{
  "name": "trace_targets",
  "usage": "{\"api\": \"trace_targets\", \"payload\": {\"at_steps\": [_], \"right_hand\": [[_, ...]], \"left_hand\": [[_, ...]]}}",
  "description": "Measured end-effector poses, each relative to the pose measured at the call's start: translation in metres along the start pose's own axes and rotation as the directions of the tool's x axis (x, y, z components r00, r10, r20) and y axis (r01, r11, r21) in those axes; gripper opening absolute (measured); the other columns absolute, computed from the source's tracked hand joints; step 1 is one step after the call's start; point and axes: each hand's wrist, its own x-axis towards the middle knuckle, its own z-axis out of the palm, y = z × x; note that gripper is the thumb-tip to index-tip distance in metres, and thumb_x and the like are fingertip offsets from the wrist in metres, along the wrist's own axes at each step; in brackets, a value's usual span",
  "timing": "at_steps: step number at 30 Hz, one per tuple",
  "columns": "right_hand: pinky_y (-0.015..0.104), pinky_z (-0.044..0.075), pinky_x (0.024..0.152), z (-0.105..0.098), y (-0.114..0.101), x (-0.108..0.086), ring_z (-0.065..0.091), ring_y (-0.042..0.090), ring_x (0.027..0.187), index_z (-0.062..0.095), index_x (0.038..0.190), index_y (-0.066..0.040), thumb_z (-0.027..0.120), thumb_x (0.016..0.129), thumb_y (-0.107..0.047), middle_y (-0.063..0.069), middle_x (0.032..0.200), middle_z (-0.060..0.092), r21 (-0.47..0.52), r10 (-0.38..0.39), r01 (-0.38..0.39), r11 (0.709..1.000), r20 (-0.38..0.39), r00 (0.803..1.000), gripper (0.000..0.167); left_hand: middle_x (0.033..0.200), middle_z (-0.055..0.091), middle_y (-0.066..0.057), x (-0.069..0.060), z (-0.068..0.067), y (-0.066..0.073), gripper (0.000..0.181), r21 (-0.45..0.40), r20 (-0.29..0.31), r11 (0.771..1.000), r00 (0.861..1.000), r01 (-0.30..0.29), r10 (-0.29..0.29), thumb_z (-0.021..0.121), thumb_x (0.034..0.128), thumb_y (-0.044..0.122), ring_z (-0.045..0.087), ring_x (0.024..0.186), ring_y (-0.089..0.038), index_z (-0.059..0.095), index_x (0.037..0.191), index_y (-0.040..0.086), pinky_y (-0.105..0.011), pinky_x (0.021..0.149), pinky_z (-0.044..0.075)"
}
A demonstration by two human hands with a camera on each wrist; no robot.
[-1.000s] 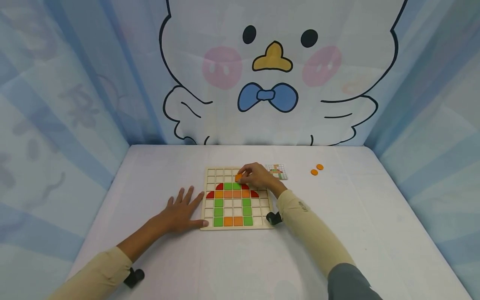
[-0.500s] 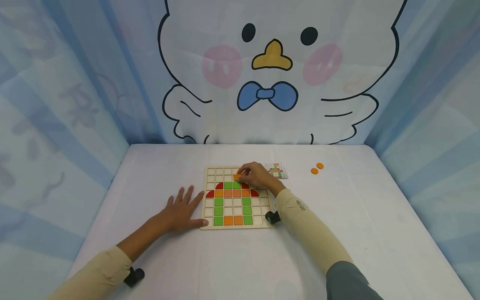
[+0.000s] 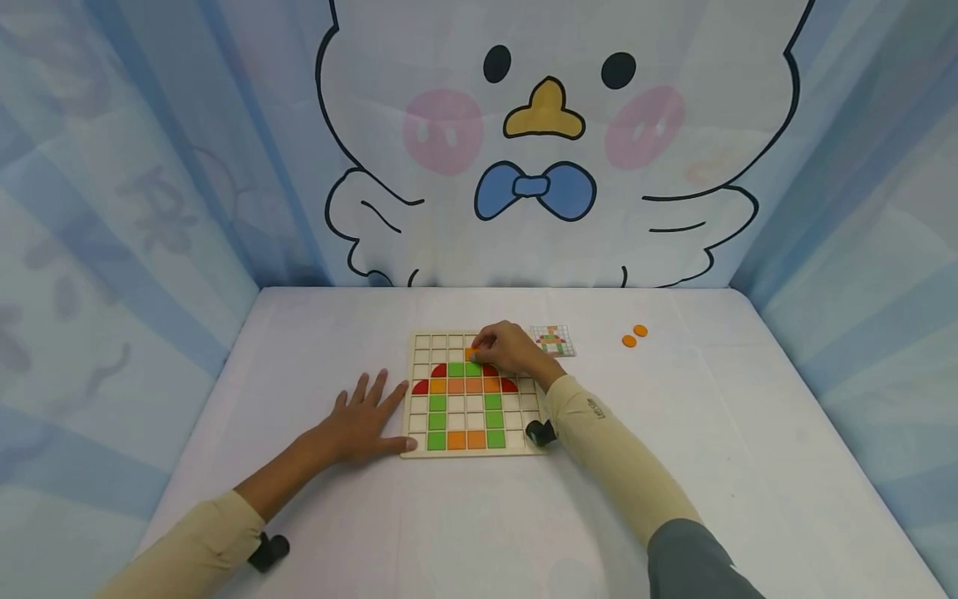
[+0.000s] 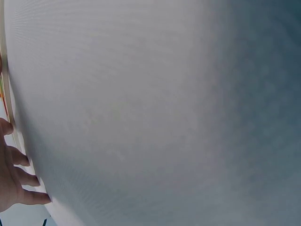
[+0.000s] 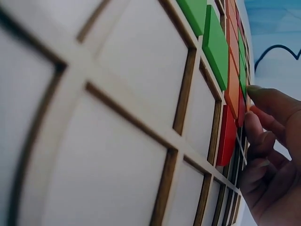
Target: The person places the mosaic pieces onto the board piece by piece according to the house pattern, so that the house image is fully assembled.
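A wooden grid board [image 3: 456, 457] lies on the table, its cells partly filled with green, orange and red tiles. My left hand [image 3: 361, 428] is spread flat at the board's left side, thumb on its lower left corner; the left wrist view shows the fingers [image 4: 30, 197] splayed on the table. Over the board's upper part, my right hand [image 3: 509, 348] pinches an orange square tile [image 3: 470, 354] at a cell just above the green tiles [image 3: 464, 369]. In the right wrist view, the fingertips of the right hand [image 5: 277, 141] mostly hide that tile.
A small printed pattern card [image 3: 553, 340] lies beyond the right hand, beside the board. Two round orange pieces [image 3: 634, 336] lie farther right. A curtain with a cartoon bird [image 3: 554, 166] rises behind the table's back edge.
The orange tile in my right hand has shifted slightly left and come down level in the cell above the green tiles. The left hand has stayed in place.
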Motion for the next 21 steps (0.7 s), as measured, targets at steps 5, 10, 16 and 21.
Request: {"api": "trace_targets", "payload": {"at_steps": [5, 10, 16, 21], "right_hand": [[0.030, 0.050, 0.077, -0.001, -0.001, -0.001, 0.061, 0.015, 0.083, 0.074, 0.110, -0.012, 0.073, 0.093, -0.027, 0.001, 0.094, 0.069, -0.008, 0.005, -0.005, 1.000, 0.004, 1.000, 0.023], [0.030, 0.050, 0.076, -0.001, -0.002, -0.002, 0.060, 0.015, 0.083, 0.073, 0.112, -0.011, 0.073, 0.093, -0.027, 0.002, 0.095, 0.069, -0.001, 0.009, -0.009, 1.000, 0.008, 1.000, 0.024], [0.031, 0.050, 0.077, -0.002, 0.001, -0.004, 0.060, 0.015, 0.081, 0.073, 0.115, -0.013, 0.072, 0.094, -0.029, 0.001, 0.094, 0.068, 0.001, -0.006, 0.006, 1.000, 0.015, 1.000, 0.027], [0.031, 0.048, 0.077, -0.010, 0.008, -0.011, 0.059, 0.015, 0.083, 0.071, 0.119, -0.011, 0.071, 0.094, -0.029, 0.003, 0.098, 0.068, 0.027, -0.040, 0.039, 0.999, 0.015, 0.999, 0.030]], "left_hand": [[0.168, 0.007, -0.022, 0.000, 0.000, 0.000, 0.105, 0.001, -0.005, 1.000, 1.000, -0.004, 0.004, 0.057, 0.0822, 0.077, 0.004, 0.151, -0.054, 0.022, 0.162, 0.018, -0.078, 0.111, 0.012], [0.168, 0.007, -0.022, 0.001, 0.000, 0.000, 0.105, 0.006, -0.008, 1.000, 1.000, -0.007, 0.007, 0.057, 0.0820, 0.077, 0.004, 0.151, -0.054, 0.022, 0.162, 0.019, -0.078, 0.111, 0.012], [0.168, 0.008, -0.022, 0.001, 0.001, 0.001, 0.105, 0.012, -0.009, 1.000, 1.000, -0.004, 0.004, 0.057, 0.0817, 0.078, 0.005, 0.151, -0.054, 0.022, 0.162, 0.019, -0.078, 0.111, 0.013], [0.168, 0.007, -0.021, 0.000, -0.001, 0.001, 0.105, 0.007, -0.002, 1.000, 1.000, 0.000, 0.000, 0.058, 0.0811, 0.078, 0.003, 0.152, -0.053, 0.021, 0.162, 0.020, -0.078, 0.111, 0.012]]}}
